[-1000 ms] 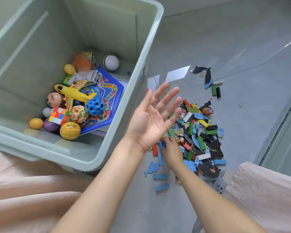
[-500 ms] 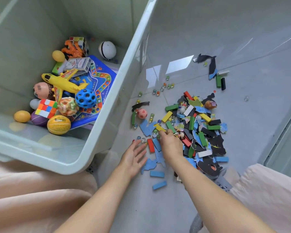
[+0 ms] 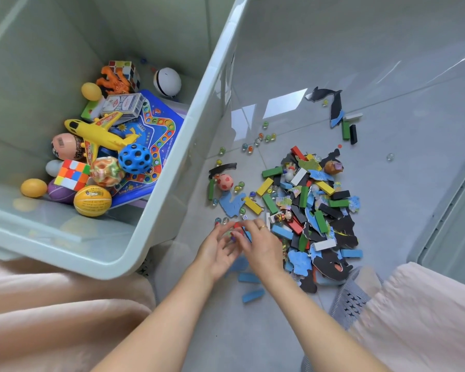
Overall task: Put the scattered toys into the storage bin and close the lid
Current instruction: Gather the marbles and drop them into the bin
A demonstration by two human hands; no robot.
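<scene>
The pale green storage bin (image 3: pixel 172 167) stands open at the left, with balls, cubes, a yellow plane and a blue game board inside. On the floor to its right lies a pile of coloured blocks and puzzle pieces (image 3: pixel 309 210), with marbles (image 3: pixel 255 142) and a small pink ball (image 3: pixel 224 182) beside it. My hands meet at the pile's near left edge. My left hand (image 3: pixel 216 251) is cupped, palm up, around a few marbles. My right hand (image 3: pixel 262 244) wears a ring, and its curled fingertips pinch a marble over the left palm. No lid is in view.
A black whale piece (image 3: pixel 325 93) and two blocks (image 3: pixel 349 130) lie apart at the back. A lone marble (image 3: pixel 390 156) sits far right. Blue blocks (image 3: pixel 253 295) lie near my wrists. My knees in pink cloth (image 3: pixel 424 312) flank the floor. A grey sill (image 3: pixel 451 210) borders the right.
My left hand came down from in front of the bin to the floor, then turned palm up. My right hand slid left from the pile to meet it.
</scene>
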